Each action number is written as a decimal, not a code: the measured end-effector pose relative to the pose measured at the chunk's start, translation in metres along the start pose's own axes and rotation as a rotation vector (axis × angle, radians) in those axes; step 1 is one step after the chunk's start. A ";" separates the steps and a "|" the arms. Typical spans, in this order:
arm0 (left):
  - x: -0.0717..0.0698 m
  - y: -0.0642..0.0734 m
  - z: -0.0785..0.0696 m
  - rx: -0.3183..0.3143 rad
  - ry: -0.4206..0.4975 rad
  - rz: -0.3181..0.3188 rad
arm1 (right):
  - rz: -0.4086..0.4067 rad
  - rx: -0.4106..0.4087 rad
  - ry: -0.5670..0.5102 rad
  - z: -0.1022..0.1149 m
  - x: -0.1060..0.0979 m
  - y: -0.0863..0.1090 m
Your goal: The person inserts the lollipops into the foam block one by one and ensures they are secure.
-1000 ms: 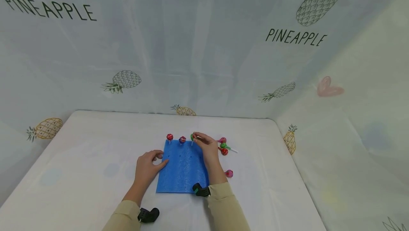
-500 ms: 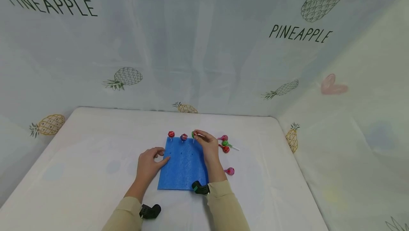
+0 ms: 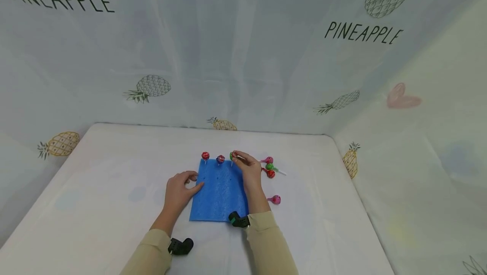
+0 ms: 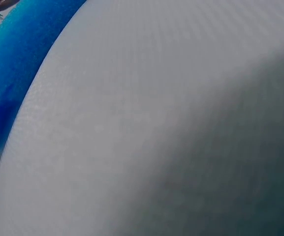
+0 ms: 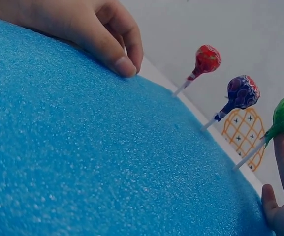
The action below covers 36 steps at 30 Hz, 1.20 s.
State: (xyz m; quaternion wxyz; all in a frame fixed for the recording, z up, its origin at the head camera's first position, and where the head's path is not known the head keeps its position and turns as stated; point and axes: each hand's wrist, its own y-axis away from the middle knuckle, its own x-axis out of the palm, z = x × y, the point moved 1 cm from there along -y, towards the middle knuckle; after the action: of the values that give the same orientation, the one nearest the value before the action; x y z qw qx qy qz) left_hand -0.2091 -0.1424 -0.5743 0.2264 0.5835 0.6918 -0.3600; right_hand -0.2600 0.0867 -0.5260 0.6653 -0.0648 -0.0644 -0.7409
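A blue foam board (image 3: 218, 199) lies on the table, with small holes across its upper part. My left hand (image 3: 178, 190) grips its left edge, thumb on the board and fingers curled at the side. A red lollipop (image 5: 208, 59) and a purple lollipop (image 5: 243, 92) stand in the far edge on white sticks. Right of them, my right hand (image 3: 249, 172) pinches the wrapped head of a green lollipop (image 5: 282, 118); its stick meets the foam. The left wrist view catches only a corner of the foam board (image 4: 28, 54) and a bit of green wrapper.
Right of the board lie loose lollipops: a pink one (image 3: 269, 160), a green one (image 3: 269, 166) and a red one (image 3: 270, 174) close together. Another pink lollipop (image 3: 276, 199) lies nearer, beside the right forearm. A pineapple-print cloth (image 3: 243, 55) hangs behind the white table (image 3: 114, 173).
The whole head view has shifted slightly up. Both hands keep their places on the board and the green lollipop, with no clear movement between them.
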 end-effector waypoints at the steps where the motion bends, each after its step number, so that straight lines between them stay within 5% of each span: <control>1: 0.000 0.000 0.000 -0.002 0.002 0.000 | -0.004 -0.003 -0.001 -0.002 0.000 -0.001; 22: 0.000 -0.001 -0.001 -0.008 -0.012 0.005 | -0.017 0.003 0.048 -0.012 0.001 0.000; 36: -0.002 -0.001 -0.003 0.005 -0.005 0.004 | -0.020 0.021 0.113 0.022 0.008 0.017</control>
State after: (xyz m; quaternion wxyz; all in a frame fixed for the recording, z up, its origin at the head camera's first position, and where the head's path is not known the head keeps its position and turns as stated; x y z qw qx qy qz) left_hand -0.2093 -0.1416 -0.5702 0.2275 0.5846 0.6892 -0.3625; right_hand -0.2438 0.0810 -0.5030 0.6613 -0.0151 -0.0352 -0.7492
